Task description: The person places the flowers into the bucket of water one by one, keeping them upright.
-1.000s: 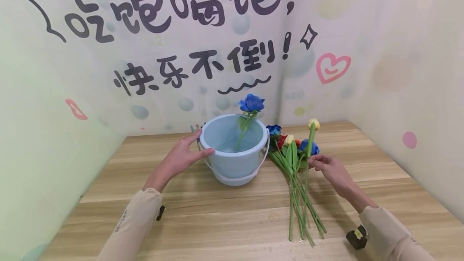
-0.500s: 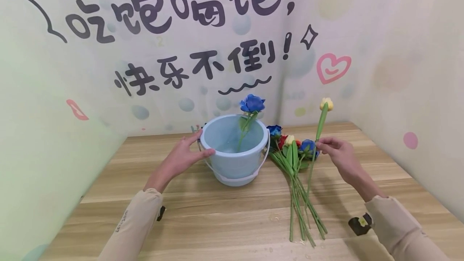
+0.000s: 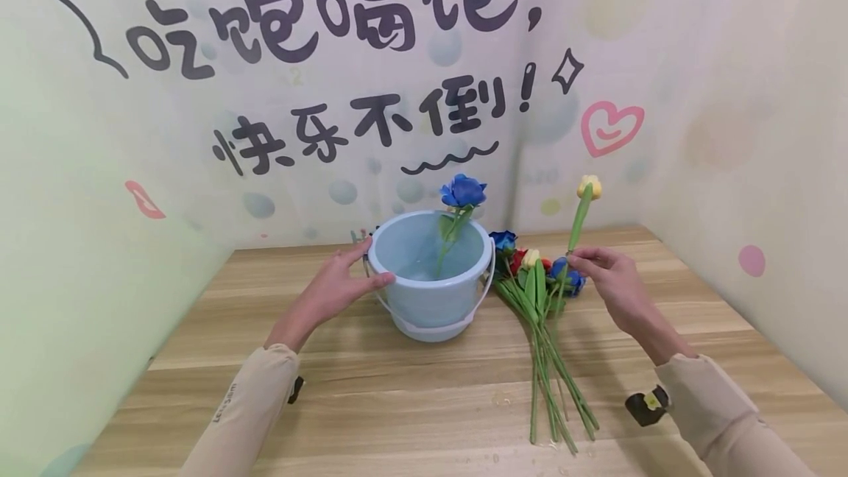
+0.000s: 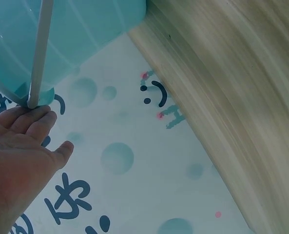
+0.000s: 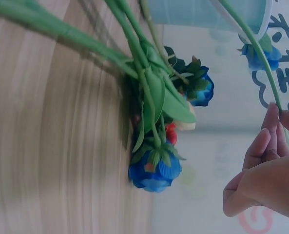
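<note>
My left hand [image 3: 334,287] rests on the left rim of a light blue bucket [image 3: 433,304], its fingers fairly straight. In the left wrist view the fingertips [image 4: 44,117] touch the bucket near where its handle [image 4: 41,53] joins. A single blue flower [image 3: 464,191] stands in the bucket, leaning on the far right of the rim. To the right, my right hand [image 3: 612,282] pinches the stem of a yellow tulip [image 3: 589,187] between thumb and fingertips, bloom upward. The right wrist view shows the pinched stem [image 5: 261,56] running past the fingertips.
A bunch of flower stems [image 3: 545,359] lies on the wooden table [image 3: 371,403], right of the bucket. Its blooms include blue flowers [image 5: 156,170], a red one [image 3: 518,262] and another yellow tulip [image 3: 531,259]. A printed wall cloth [image 3: 318,197] hangs behind the table.
My right hand has lifted the yellow tulip up from beside the bunch, first to the right, then slightly back left. My left hand has stayed on the bucket rim.
</note>
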